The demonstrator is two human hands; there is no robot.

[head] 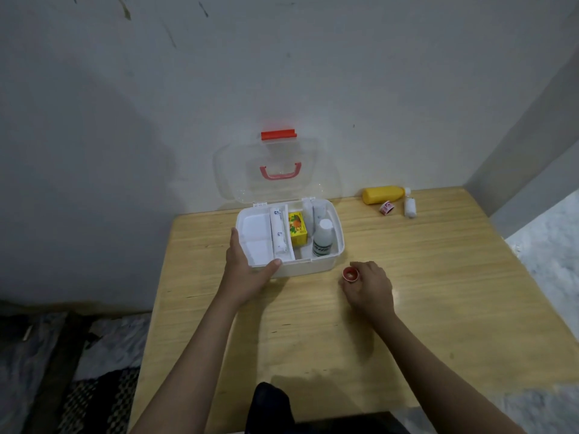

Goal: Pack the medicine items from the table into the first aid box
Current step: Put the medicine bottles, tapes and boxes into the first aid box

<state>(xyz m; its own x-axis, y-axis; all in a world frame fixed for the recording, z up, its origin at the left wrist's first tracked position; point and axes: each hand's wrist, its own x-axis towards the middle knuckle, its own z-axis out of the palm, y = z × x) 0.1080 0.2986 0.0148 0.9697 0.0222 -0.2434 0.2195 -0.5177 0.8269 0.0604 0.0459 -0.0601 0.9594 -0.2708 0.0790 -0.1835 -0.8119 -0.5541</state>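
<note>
The white first aid box (pixel 326 264) stands open on the wooden table, its clear lid (pixel 275 170) leaning back against the wall. Inside lie a white bandage roll (pixel 279 234), a yellow carton (pixel 297 228), a white bottle (pixel 322 238) and more white rolls at the back. My left hand (pixel 247 274) grips the box's front left corner. My right hand (pixel 369 288) holds a small red tape roll (pixel 350 274) just off the table, right of the box. A yellow bottle (pixel 383 194), a red-and-white tape roll (pixel 387 208) and a small white roll (pixel 409 207) lie at the table's far right.
The wooden table (pixel 438 292) meets a grey wall at the back and a wall corner at the right. A dark object (pixel 269 402) sits at the table's near edge. Patterned fabric covers the floor at the lower left.
</note>
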